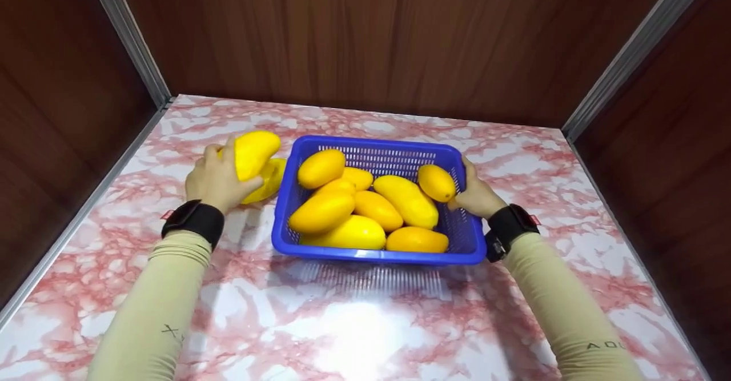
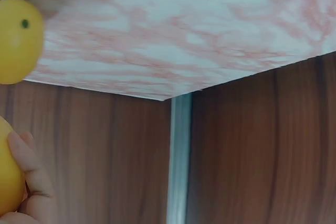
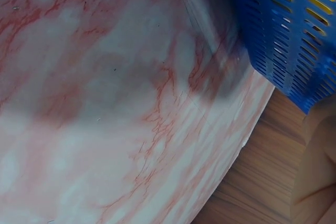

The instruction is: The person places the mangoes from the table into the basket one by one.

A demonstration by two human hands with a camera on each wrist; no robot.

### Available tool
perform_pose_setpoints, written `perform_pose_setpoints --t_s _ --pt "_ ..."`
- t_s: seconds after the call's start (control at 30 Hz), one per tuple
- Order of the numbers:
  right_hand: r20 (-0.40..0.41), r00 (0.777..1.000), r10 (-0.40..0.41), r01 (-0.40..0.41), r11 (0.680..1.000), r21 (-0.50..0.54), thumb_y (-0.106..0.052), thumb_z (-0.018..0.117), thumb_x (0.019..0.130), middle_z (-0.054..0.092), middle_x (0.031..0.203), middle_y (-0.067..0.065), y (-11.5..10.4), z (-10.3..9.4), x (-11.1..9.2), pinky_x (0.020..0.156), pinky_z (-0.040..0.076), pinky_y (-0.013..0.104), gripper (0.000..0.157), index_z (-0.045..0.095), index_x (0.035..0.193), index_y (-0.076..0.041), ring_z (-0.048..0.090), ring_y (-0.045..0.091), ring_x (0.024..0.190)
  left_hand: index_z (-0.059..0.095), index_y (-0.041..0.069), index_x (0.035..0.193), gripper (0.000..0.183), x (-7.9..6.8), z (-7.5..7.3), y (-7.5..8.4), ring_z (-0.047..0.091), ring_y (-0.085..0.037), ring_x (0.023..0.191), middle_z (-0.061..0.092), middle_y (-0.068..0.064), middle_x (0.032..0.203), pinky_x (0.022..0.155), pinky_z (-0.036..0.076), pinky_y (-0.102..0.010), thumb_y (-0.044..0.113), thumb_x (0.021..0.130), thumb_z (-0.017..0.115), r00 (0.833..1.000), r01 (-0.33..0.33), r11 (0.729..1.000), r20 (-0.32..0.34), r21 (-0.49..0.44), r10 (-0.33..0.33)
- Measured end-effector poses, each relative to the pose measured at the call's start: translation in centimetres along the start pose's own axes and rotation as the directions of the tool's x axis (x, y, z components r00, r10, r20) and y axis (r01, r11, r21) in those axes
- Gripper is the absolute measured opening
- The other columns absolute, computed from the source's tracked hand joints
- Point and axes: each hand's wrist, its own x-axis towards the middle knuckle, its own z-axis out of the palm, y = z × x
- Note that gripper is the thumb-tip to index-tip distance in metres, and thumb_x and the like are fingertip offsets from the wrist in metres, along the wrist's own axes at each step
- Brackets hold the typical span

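In the head view my left hand grips a yellow mango to the left of the basket, thumb on its near side. Another mango lies partly behind it, between that hand and the basket. A blue slotted plastic basket in the middle holds several mangoes. My right hand grips the basket's right rim, thumb on the inner side. In the left wrist view the held mango is at the lower left edge, with fingers around it. The right wrist view has the basket's slotted wall at upper right.
The basket stands on a pink-and-white marbled tabletop. Dark wood-grain panels wall in the back and both sides, with metal strips at the corners.
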Motion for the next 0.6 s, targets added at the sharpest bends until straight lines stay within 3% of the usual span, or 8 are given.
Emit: perform_pose_setpoints --t_s 0.27,0.6 --pt "-0.003 1.0 -0.023 0.023 1.0 0.016 -0.001 0.07 0.066 0.042 0.144 0.036 -0.1 0.1 0.1 0.101 0.044 0.049 0.123 -0.01 0.159 -0.012 0.053 0.04 0.111 0.034 0.002 0.151 0.091 0.0 0.6 1.8 0.054 -0.052 0.111 0.047 -0.032 0.135 0.087 0.049 -0.063 0.05 0.081 0.065 0.994 -0.105 0.994 -0.036 0.005 0.105" --pt "-0.005 1.0 -0.017 0.017 0.999 0.036 -0.001 0.07 0.066 0.041 0.145 0.035 0.1 0.0 -0.1 0.1 0.044 0.048 0.123 -0.01 0.159 -0.013 0.052 0.039 0.112 0.037 0.002 0.15 0.089 0.2 0.7 4.3 0.054 -0.05 0.114 0.05 -0.028 0.137 0.091 0.048 -0.061 0.051 0.082 0.066 0.987 -0.155 0.988 -0.029 0.007 0.156"
